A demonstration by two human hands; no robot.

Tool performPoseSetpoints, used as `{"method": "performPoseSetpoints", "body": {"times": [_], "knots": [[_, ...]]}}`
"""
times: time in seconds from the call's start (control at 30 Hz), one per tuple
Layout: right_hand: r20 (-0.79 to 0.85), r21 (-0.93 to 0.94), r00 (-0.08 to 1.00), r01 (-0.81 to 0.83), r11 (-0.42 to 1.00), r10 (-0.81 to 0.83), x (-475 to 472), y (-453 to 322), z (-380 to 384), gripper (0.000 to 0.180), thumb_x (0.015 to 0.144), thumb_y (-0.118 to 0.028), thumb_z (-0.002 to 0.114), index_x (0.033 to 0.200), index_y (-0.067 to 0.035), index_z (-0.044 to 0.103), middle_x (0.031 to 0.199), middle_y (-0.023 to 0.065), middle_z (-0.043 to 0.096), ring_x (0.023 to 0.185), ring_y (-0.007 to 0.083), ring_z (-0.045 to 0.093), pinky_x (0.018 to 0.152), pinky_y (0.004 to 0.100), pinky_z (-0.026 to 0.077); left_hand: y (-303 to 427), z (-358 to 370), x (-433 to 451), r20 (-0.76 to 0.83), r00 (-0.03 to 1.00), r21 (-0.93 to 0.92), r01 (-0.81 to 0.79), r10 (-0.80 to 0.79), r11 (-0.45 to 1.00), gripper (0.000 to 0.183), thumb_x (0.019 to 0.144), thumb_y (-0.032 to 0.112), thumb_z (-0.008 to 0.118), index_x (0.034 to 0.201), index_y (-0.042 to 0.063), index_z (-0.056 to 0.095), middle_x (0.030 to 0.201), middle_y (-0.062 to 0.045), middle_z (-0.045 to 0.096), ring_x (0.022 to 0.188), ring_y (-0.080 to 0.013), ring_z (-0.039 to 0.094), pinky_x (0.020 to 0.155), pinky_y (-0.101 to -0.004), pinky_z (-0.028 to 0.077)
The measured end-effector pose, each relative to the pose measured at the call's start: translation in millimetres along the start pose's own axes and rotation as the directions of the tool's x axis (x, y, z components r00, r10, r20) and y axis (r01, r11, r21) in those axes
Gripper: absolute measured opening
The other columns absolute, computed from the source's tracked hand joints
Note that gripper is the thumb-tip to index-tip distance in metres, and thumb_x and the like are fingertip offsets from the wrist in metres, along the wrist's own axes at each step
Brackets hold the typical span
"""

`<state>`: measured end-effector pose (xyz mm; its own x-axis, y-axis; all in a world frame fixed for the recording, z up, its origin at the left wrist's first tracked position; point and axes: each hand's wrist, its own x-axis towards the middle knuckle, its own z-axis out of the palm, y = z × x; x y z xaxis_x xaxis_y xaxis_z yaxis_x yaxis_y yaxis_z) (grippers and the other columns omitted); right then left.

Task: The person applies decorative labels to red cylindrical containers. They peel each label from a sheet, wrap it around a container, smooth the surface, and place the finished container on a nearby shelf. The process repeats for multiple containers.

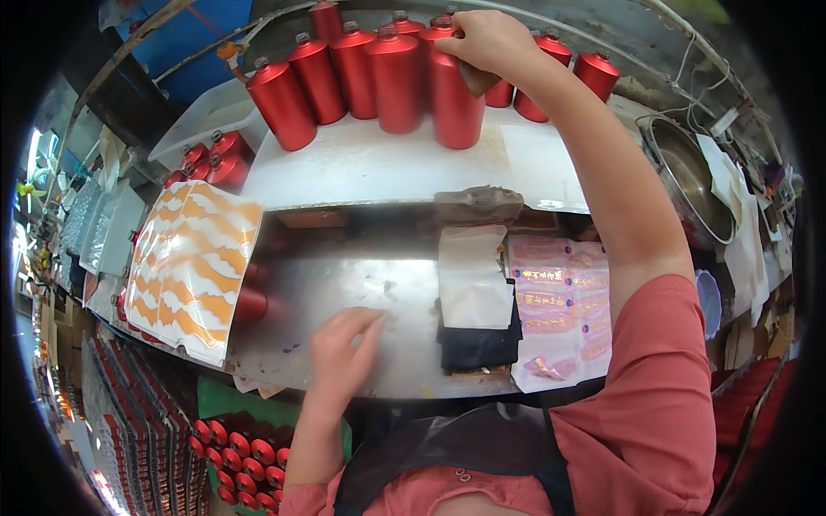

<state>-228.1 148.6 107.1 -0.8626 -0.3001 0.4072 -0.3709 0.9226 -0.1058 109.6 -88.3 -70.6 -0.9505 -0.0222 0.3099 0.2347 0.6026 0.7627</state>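
My right hand [493, 42] reaches to the back shelf, its fingers around the hidden neck of a red metallic bottle [458, 106] standing upright there. A brown flat piece [477, 79], perhaps a scraper, sticks out below the same hand. Over the bare metal worktable [387, 290], my left hand [345, 351] is held with thumb and fingers apart, holding nothing. To its right lie a folded black cloth [481, 348] with white paper [474, 277] on top and a sheet of pink printed labels [558, 303]. Orange-and-white printed sheets [193, 271] lie to its left.
More red bottles [393, 80] line the white shelf [361, 168], whose front edge holds a grey cloth [477, 205]. Several stand in a plastic bin [213, 122]. A metal basin [690, 180] sits at right. Below left are a green crate [216, 396] of bottles and stacked racks [145, 432].
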Motion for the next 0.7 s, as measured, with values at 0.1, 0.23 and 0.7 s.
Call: {"method": "performPoseSetpoints", "body": {"times": [0.1, 0.23, 0.7], "knots": [[-0.081, 0.067, 0.988, 0.137, 0.988, -0.131, -23.9, 8.1, -16.9, 0.036, 0.089, -0.039, 0.070, 0.102, -0.006, 0.074, 0.093, 0.0138, 0.076, 0.086, 0.0292, 0.073, 0.077, 0.0414, 0.058, 3.4, 4.2, 15.5, 0.040, 0.999, -0.069, 0.009, -0.007, 0.998, 0.013, 0.089, 0.006, 0.074, 0.100, 0.001, 0.077, 0.097, -0.015, 0.076, 0.084, -0.0272, 0.072, 0.077, -0.0357, 0.056], [-0.108, 0.304, 0.978, 0.205, 0.930, -0.180, -77.3, -2.0, -75.4, 0.027, 0.090, -0.028, 0.066, 0.099, -0.003, 0.073, 0.092, 0.0102, 0.075, 0.087, 0.0224, 0.072, 0.077, 0.0363, 0.056, 19.6, 10.1, 51.7, -0.021, 0.984, -0.029, -0.180, 0.179, 0.983, 0.024, 0.088, 0.007, 0.075, 0.111, -0.001, 0.075, 0.108, -0.015, 0.075, 0.091, -0.0245, 0.071, 0.080, -0.0340, 0.056], [0.092, 0.743, 0.979, -0.188, 0.643, 0.180, -235.8, 4.6, -37.9, 0.030, 0.098, -0.031, 0.065, 0.103, -0.003, 0.074, 0.079, 0.0123, 0.072, 0.071, 0.0212, 0.071, 0.067, 0.0333, 0.054, 84.8, 81.7, 62.2, 0.405, 0.914, -0.791, 0.363, -0.023, 0.491, 0.102, 0.079, 0.021, 0.082, 0.162, 0.003, 0.027, 0.149, -0.015, 0.050, 0.135, -0.0264, 0.053, 0.114, -0.0400, 0.043]]}}
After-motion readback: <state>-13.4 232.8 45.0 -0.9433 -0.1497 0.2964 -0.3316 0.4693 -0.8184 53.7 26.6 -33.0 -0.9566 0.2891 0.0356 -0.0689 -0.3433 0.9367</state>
